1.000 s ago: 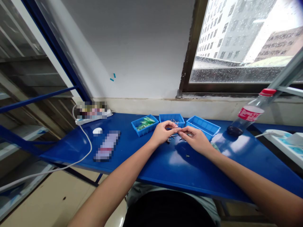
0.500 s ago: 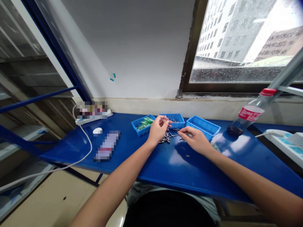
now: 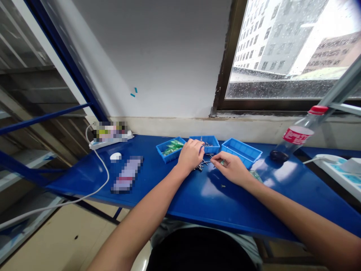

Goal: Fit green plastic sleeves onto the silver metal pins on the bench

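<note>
My left hand (image 3: 191, 155) is over a pile of small metal screws (image 3: 200, 166), its fingers bent downward and their tips partly hidden. Behind it sits a blue bin with metal pieces (image 3: 208, 144). To the left, another blue bin (image 3: 166, 159) holds green-wrapped pieces (image 3: 172, 146). My right hand (image 3: 229, 165) is closed in a pinch just right of the pile, with a bit of green showing at its fingers; what the fingertips grip is too small to name. Behind my right hand stands a third blue bin (image 3: 243, 150).
A small screw (image 3: 223, 186) lies near the front of the blue table (image 3: 197, 203). At the right are a bottle (image 3: 298, 134), a clear packet (image 3: 256, 175) and a power strip (image 3: 338, 169). A blurred phone-shaped object (image 3: 128, 175) and white round item (image 3: 115, 156) are left.
My left hand has turned palm-down and lowered over the screw pile, covering more of it. My right hand has shifted very slightly left, its fingers drawn closer together.
</note>
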The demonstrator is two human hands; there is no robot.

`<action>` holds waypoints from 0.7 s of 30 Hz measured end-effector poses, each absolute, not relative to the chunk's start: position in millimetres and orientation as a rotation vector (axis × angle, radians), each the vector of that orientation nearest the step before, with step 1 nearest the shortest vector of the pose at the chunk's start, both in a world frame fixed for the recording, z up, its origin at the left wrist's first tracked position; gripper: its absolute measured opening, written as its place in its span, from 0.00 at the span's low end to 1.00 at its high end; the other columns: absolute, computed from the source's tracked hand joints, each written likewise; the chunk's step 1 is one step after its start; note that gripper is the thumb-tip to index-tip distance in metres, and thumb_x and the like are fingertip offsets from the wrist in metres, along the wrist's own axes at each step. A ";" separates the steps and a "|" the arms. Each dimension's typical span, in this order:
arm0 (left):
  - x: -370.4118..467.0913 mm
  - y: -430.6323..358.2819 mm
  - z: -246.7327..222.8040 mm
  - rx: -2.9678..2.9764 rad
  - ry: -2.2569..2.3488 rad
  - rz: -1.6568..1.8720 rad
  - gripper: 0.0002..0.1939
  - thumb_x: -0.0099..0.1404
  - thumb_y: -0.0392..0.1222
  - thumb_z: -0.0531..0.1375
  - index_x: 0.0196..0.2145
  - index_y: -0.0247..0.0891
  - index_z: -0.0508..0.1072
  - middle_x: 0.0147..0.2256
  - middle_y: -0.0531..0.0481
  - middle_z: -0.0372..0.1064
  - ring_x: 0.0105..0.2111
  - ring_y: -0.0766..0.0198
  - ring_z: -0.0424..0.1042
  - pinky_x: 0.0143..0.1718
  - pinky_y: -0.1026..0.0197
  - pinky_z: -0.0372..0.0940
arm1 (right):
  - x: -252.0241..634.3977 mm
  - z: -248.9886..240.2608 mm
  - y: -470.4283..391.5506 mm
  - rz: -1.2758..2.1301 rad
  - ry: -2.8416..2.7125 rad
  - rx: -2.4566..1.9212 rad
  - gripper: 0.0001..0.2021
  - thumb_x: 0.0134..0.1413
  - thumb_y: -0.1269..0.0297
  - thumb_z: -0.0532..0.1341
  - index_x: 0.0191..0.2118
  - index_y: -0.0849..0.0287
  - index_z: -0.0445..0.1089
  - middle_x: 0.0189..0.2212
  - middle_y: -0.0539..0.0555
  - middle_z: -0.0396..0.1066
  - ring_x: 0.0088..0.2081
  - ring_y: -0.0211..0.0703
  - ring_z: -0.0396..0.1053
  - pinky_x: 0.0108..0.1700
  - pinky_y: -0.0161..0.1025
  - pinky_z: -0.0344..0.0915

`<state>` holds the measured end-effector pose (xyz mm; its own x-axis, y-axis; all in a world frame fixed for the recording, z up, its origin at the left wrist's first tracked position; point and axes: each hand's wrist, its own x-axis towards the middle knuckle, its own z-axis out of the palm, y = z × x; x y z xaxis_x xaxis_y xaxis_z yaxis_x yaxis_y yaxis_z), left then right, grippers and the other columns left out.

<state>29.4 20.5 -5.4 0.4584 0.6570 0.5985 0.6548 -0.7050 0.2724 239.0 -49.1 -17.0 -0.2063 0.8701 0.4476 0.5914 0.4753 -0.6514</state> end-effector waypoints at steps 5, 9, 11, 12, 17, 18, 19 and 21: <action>32.3 28.1 -13.0 2.688 1.323 1.041 0.17 0.74 0.45 0.59 0.54 0.34 0.80 0.58 0.34 0.76 0.58 0.39 0.65 0.59 0.39 0.60 | 242.1 -17.1 -47.4 0.275 -2.103 -1.133 0.10 0.68 0.57 0.63 0.46 0.53 0.79 0.42 0.58 0.80 0.45 0.55 0.76 0.50 0.53 0.74; 32.1 26.3 -13.9 2.656 1.317 1.065 0.16 0.74 0.45 0.60 0.52 0.36 0.81 0.59 0.36 0.75 0.60 0.41 0.65 0.61 0.39 0.59 | 239.6 -10.6 -51.0 0.182 -2.296 -0.957 0.15 0.69 0.60 0.63 0.57 0.52 0.77 0.52 0.61 0.79 0.55 0.60 0.73 0.59 0.61 0.70; 31.2 22.9 -10.9 2.635 1.298 1.090 0.16 0.74 0.45 0.59 0.53 0.37 0.80 0.59 0.38 0.75 0.60 0.41 0.65 0.61 0.40 0.59 | 235.9 -7.7 -54.6 0.168 -2.398 -0.880 0.17 0.70 0.61 0.62 0.60 0.49 0.76 0.57 0.60 0.78 0.61 0.61 0.70 0.63 0.63 0.67; 30.6 20.9 -8.8 2.625 1.288 1.103 0.15 0.75 0.44 0.58 0.53 0.37 0.80 0.59 0.38 0.75 0.60 0.42 0.65 0.61 0.41 0.59 | 233.7 -7.0 -56.6 0.167 -2.444 -0.857 0.18 0.70 0.61 0.62 0.62 0.47 0.76 0.59 0.59 0.77 0.64 0.61 0.68 0.64 0.63 0.66; 26.6 11.0 0.5 2.576 1.238 1.170 0.14 0.77 0.44 0.57 0.50 0.40 0.81 0.56 0.42 0.76 0.59 0.48 0.67 0.61 0.46 0.61 | 224.1 -10.0 -61.4 0.191 -2.583 -0.779 0.19 0.72 0.62 0.60 0.64 0.42 0.75 0.62 0.54 0.76 0.67 0.59 0.66 0.69 0.63 0.60; 26.1 9.6 1.4 2.572 1.228 1.175 0.13 0.77 0.43 0.57 0.49 0.40 0.81 0.55 0.42 0.76 0.59 0.48 0.67 0.61 0.46 0.61 | 223.2 -11.1 -60.7 0.192 -2.589 -0.768 0.19 0.72 0.63 0.60 0.63 0.43 0.76 0.61 0.54 0.77 0.66 0.58 0.68 0.69 0.63 0.61; 25.8 8.5 1.9 2.570 1.218 1.178 0.13 0.76 0.43 0.57 0.49 0.40 0.81 0.55 0.42 0.76 0.58 0.48 0.67 0.61 0.46 0.61 | 222.8 -12.1 -59.5 0.191 -2.590 -0.762 0.18 0.73 0.64 0.59 0.62 0.44 0.77 0.60 0.54 0.77 0.65 0.58 0.69 0.68 0.62 0.61; 25.7 7.2 2.2 2.568 1.194 1.185 0.13 0.76 0.43 0.57 0.48 0.40 0.81 0.53 0.42 0.76 0.57 0.48 0.68 0.61 0.45 0.62 | 223.5 -13.5 -56.2 0.174 -2.581 -0.760 0.17 0.73 0.64 0.58 0.60 0.47 0.78 0.59 0.56 0.78 0.62 0.57 0.71 0.66 0.61 0.64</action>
<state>25.7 7.2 2.2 0.3999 0.6775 0.6173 0.6221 -0.6952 0.3600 223.5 -56.2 -13.5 -0.7516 0.5409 0.3775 0.4853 0.8411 -0.2389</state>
